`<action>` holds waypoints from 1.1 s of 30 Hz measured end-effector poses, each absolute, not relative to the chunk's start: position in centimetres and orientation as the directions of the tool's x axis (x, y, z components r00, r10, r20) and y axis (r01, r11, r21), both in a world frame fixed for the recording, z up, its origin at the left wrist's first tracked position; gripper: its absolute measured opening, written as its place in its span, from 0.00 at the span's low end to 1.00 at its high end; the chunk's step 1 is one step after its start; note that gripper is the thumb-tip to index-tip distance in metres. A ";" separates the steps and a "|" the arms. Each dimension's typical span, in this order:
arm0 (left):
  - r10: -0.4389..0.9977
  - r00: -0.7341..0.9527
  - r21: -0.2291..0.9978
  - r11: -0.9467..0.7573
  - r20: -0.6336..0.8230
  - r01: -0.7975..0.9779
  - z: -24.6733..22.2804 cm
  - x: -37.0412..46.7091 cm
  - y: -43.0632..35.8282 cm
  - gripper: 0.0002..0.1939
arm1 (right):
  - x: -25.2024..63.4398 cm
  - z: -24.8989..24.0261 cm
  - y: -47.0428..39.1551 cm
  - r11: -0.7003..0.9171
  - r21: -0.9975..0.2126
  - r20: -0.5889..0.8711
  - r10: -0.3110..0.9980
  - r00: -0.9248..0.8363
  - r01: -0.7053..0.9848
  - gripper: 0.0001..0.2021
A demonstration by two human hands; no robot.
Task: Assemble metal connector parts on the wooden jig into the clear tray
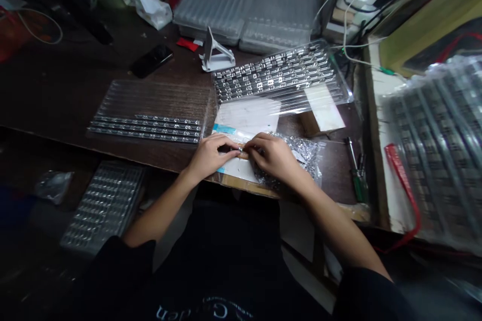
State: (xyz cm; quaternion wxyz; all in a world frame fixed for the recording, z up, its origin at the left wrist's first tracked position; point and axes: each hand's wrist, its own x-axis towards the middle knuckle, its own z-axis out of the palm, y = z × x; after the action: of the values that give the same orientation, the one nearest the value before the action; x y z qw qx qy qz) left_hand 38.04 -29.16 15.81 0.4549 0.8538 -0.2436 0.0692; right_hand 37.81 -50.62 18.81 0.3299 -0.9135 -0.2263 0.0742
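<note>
My left hand (213, 154) pinches a tiny shiny metal part (240, 150) between thumb and forefinger. From the other side my right hand (271, 156) closes its fingertips at the same spot; whatever they grip is too small to make out. Under the fingertips lies a small brown wooden block (244, 156) on a white sheet (246, 168). A clear plastic bag (311, 153) full of small silvery parts rests beside and partly beneath my right hand. Left of my hands is a clear ribbed tray (150, 98) with several rows of small dark-and-silver parts (146, 129).
Behind my hands a second tray (344, 88) of metal parts lies at an angle, near a white stand (218, 57) and a phone (152, 59). Stacked clear trays (214, 2) stand at the back. A green-handled screwdriver (357, 180) lies right; more trays (440, 150) fill the far right.
</note>
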 end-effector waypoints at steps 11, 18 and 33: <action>-0.308 0.890 0.736 -0.504 0.336 -0.452 15.9 38.1 -29.3 0.03 | 37.8 18.6 -50.5 -0.693 -0.625 -0.003 0.463 0.886 0.360 0.12; -0.340 0.885 0.743 -0.490 0.318 -0.455 15.8 38.1 -29.2 0.03 | 37.8 18.8 -50.5 -0.693 -0.624 -0.001 0.464 0.886 0.362 0.13; -0.152 0.928 0.768 -0.525 0.339 -0.366 15.7 37.6 -28.8 0.03 | 37.7 18.3 -49.8 -0.770 -0.478 0.032 0.466 0.884 0.423 0.12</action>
State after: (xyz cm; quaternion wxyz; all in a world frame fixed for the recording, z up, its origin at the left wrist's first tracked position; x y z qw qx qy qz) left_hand 37.56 -28.79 15.74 0.4639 0.8655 -0.1496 0.1158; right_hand 37.70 -49.75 18.26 0.2433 -0.9396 -0.2365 0.0443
